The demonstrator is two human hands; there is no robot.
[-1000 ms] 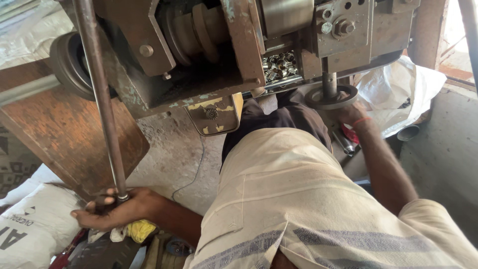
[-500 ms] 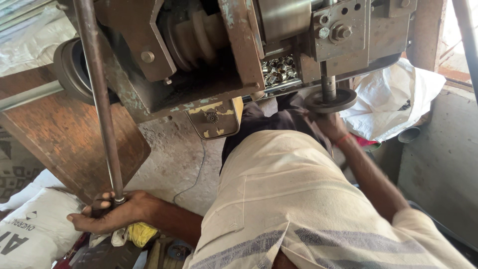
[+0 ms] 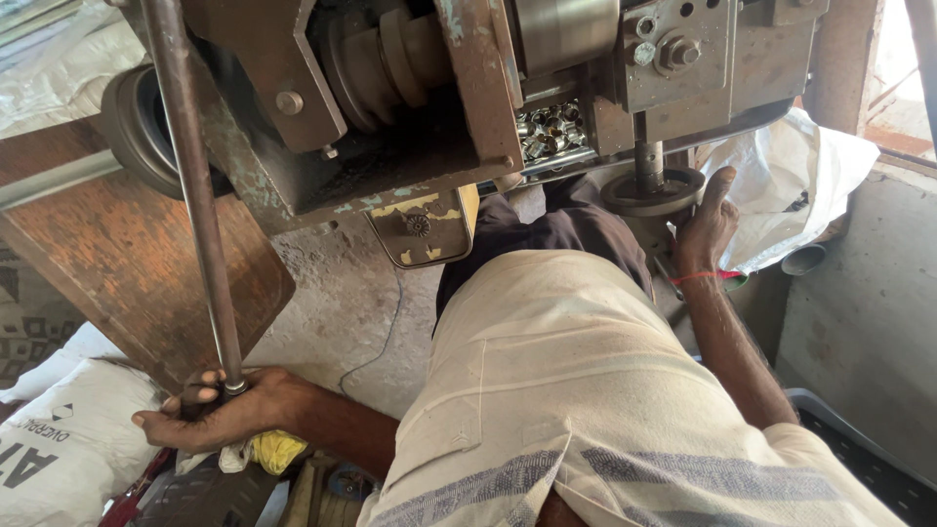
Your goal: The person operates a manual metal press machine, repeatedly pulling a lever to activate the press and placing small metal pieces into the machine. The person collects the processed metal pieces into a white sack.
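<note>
Left grip (image 3: 210, 415) is wrapped around the lower end of a long steel lever (image 3: 195, 195), fingers curled tight on it low at the person's left side, above a white sack (image 3: 68, 439) and a yellow rag (image 3: 276, 451). Right grip (image 3: 708, 229) rests spread against a round metal disc (image 3: 652, 190) under the machine (image 3: 468, 88), thumb raised, pinching nothing. Small metal parts (image 3: 551, 132) sit in the machine's tray.

Left hand (image 3: 210, 415) is way down at about 8 o'clock, arm stretched out low, fingers curled in a closed grip with the thumb pointing left. Right hand (image 3: 708, 229) is up around 2 o'clock, forearm extended, thumb sticking up, fingers hidden from here.
</note>
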